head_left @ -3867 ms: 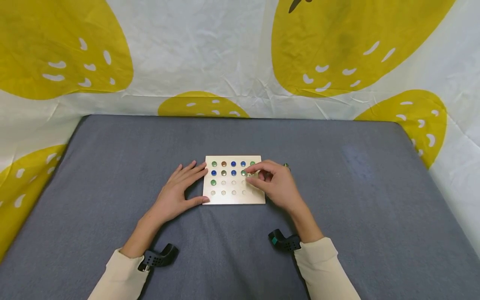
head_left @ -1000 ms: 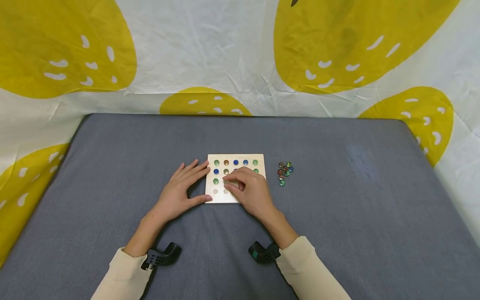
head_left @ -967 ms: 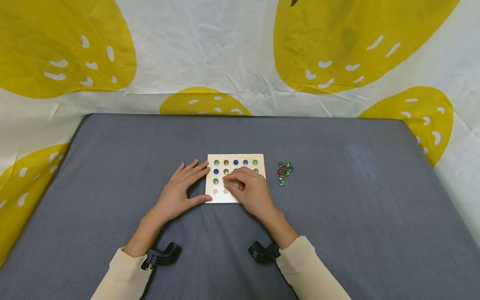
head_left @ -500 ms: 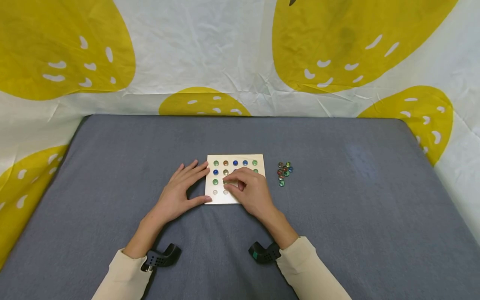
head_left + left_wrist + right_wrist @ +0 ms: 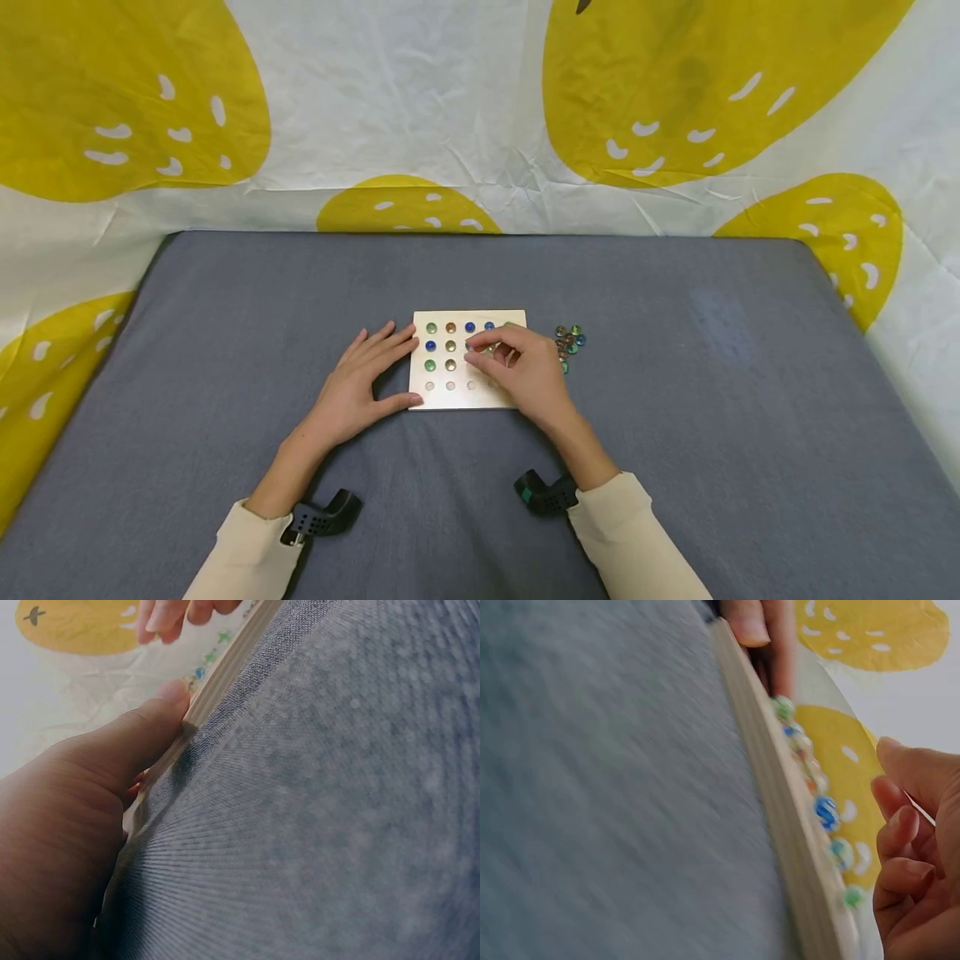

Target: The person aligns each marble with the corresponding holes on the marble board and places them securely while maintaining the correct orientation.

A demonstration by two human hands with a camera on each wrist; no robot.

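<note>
A pale wooden board (image 5: 461, 398) with rows of round hollows lies on the table. Glass marbles in green, amber and blue sit in its upper rows; in the third row are a green marble (image 5: 430, 365) and an amber marble (image 5: 450, 365). My left hand (image 5: 352, 379) rests along the board's left edge, fingers spread straight, thumb at the near corner. My right hand (image 5: 528, 371) hovers above the board's right half, hiding part of it. In the right wrist view its fingers (image 5: 900, 832) are loosely bent and no marble shows between them.
Several loose marbles (image 5: 572, 340) lie in a small cluster right of the board, partly behind the right hand. Grey cloth (image 5: 712, 417) covers the table. A white curtain with yellow prints (image 5: 405, 108) hangs behind the far edge.
My right hand has let go of an amber marble, which now sits in the third row's second hollow. It has lifted and moved right. The left hand stays in place.
</note>
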